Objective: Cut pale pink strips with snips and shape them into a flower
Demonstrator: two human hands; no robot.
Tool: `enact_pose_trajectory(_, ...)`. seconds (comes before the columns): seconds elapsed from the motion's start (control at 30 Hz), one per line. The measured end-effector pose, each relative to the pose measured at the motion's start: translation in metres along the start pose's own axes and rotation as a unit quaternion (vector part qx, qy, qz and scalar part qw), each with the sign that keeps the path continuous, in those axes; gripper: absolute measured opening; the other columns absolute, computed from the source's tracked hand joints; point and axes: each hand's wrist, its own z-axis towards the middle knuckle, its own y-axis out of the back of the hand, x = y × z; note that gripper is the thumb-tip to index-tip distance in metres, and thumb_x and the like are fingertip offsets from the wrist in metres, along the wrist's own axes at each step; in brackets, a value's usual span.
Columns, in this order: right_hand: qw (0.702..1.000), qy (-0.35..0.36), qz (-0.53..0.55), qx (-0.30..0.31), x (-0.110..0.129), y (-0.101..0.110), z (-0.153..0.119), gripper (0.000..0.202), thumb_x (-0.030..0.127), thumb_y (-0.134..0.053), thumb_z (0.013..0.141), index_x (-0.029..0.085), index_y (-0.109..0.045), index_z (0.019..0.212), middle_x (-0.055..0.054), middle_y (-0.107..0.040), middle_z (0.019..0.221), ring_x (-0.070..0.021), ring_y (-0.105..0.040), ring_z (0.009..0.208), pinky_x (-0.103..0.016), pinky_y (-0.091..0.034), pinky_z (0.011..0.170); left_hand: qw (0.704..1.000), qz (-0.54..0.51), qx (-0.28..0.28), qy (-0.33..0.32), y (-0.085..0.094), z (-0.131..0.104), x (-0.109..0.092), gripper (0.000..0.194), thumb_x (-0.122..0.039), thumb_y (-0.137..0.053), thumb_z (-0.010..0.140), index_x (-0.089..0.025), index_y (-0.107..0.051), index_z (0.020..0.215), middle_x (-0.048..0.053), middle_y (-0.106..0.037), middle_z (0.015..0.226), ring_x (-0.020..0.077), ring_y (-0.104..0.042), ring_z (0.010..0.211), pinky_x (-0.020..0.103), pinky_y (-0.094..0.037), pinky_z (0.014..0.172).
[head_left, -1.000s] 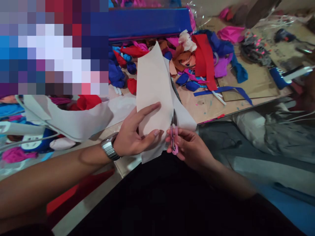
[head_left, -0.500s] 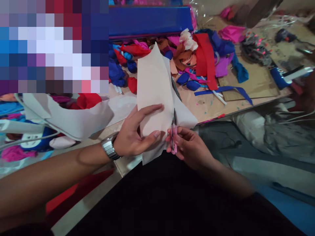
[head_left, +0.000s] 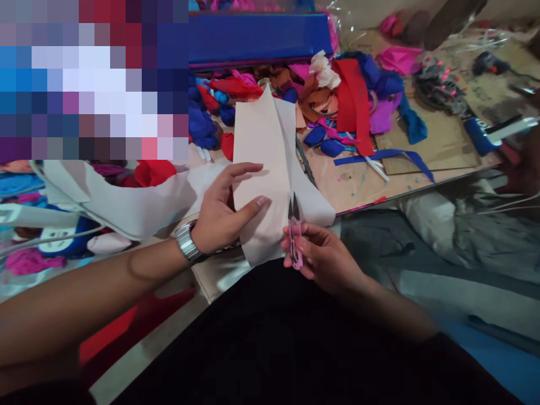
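Note:
A pale sheet of fabric or paper (head_left: 261, 152) lies over the table's front edge, its upper end coming to a point. My left hand (head_left: 225, 211) rests on its left side, thumb and fingers spread apart. In my right hand (head_left: 323, 253) are small pink-handled scissors (head_left: 296, 239), their dark blades slightly apart and pointing away from me beside the sheet's right edge. Another part of the pale material (head_left: 314, 199) spreads out to the right of the blades. My left wrist has a metal watch (head_left: 188, 242).
A blue box (head_left: 261, 36) stands at the back. Scraps lie before it, with a red strip (head_left: 353, 104) among them. A blue ribbon (head_left: 390, 154) lies near the table's right edge. A pincushion (head_left: 441, 84) and white-and-blue tools sit at the sides.
The scissors' blades have come away from the sheet's edge and now show more fully. The sheet has shifted down and slightly left. My left hand has slid slightly left.

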Motion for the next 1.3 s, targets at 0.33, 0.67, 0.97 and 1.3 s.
enact_pose_trajectory(0.33,1.0,-0.003,0.008,0.008,0.0059,-0.0006,0.001,0.031,0.038,-0.091,0.082,0.017,-0.077,0.1,-0.003,-0.077,0.089,-0.0132,-0.075,0.064,-0.013,-0.041,0.035,0.999,0.015,0.033,-0.007,0.0017,-0.0024,-0.0046,0.053,-0.045,-0.084,0.084,-0.023,-0.069,0.13,0.01,-0.074,0.131,0.0283,-0.07,0.122,0.049,-0.058,0.111)
enact_pose_trajectory(0.67,1.0,-0.002,0.017,0.009,0.0072,-0.0015,0.0015,0.033,0.037,-0.092,0.082,0.017,-0.078,0.104,-0.003,-0.077,0.087,-0.0125,-0.075,0.063,-0.012,-0.041,0.035,0.998,-0.017,0.057,0.011,0.002,-0.0027,-0.0044,0.061,-0.036,-0.086,0.083,-0.021,-0.067,0.139,0.011,-0.071,0.141,0.0286,-0.068,0.13,0.046,-0.055,0.116)
enact_pose_trajectory(0.97,1.0,-0.006,0.013,0.008,0.0047,-0.001,0.0012,0.031,0.037,-0.091,0.083,0.017,-0.078,0.103,-0.003,-0.077,0.086,-0.0125,-0.075,0.063,-0.012,-0.04,0.035,0.998,-0.007,0.067,0.017,0.0048,-0.0011,-0.0018,0.073,-0.046,-0.086,0.083,-0.023,-0.061,0.147,0.013,-0.064,0.15,0.0318,-0.063,0.138,0.051,-0.051,0.121)
enact_pose_trajectory(1.3,0.999,-0.01,0.031,0.014,0.0054,0.0022,-0.0013,0.033,0.039,-0.088,0.086,0.017,-0.078,0.108,-0.003,-0.076,0.09,-0.0122,-0.075,0.064,-0.012,-0.041,0.035,0.997,-0.024,0.075,0.02,0.0047,-0.0001,0.0004,0.078,-0.046,-0.086,0.085,-0.022,-0.056,0.153,0.014,-0.059,0.157,0.0323,-0.057,0.147,0.051,-0.045,0.127)
